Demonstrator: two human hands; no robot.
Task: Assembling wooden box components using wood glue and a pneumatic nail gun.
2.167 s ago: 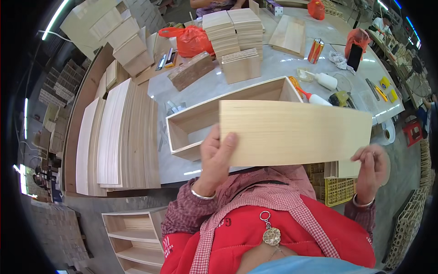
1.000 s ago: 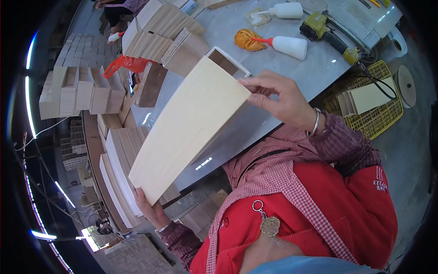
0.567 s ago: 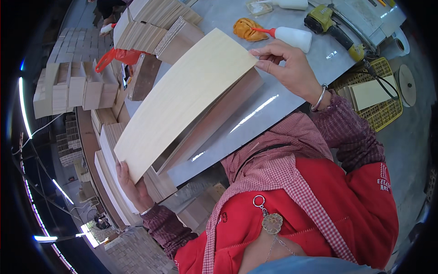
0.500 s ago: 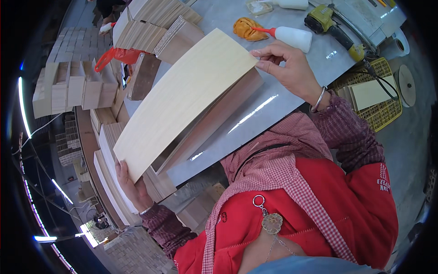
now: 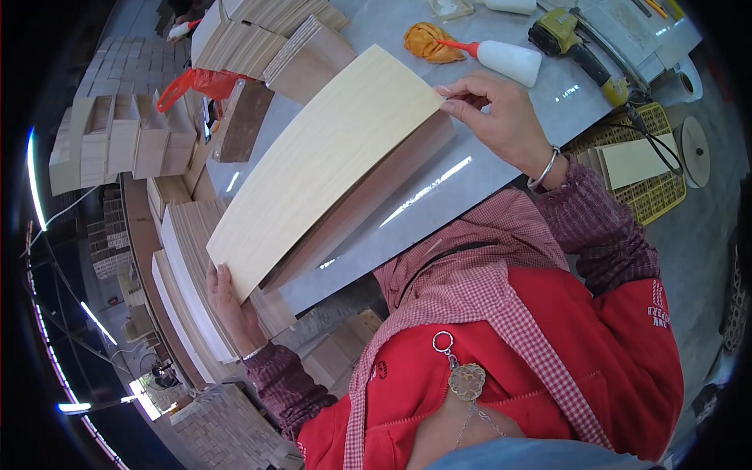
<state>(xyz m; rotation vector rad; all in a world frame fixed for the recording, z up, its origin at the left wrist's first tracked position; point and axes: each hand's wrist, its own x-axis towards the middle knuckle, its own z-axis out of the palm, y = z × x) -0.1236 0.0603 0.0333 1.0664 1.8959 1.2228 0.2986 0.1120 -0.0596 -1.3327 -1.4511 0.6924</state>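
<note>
L hand (image 5: 233,305) is up at the near end of a wood panel (image 5: 325,172), fingertips on its edge; can't tell if it's pinching. Panel's long, thin, pale yellow w/ faint lengthwise grain, slanting btwn the hands over a wooden box (image 5: 384,190); box side shows below, can't tell if they touch. Board stack (image 5: 200,251) stands just L of L hand. R hand (image 5: 505,117) pinches the panel's far corner, thumb + fingers. Just past R hand: white bottle (image 5: 509,63) w/ red tip, orange cloth (image 5: 427,41), green/blk power tool (image 5: 558,33).
</note>
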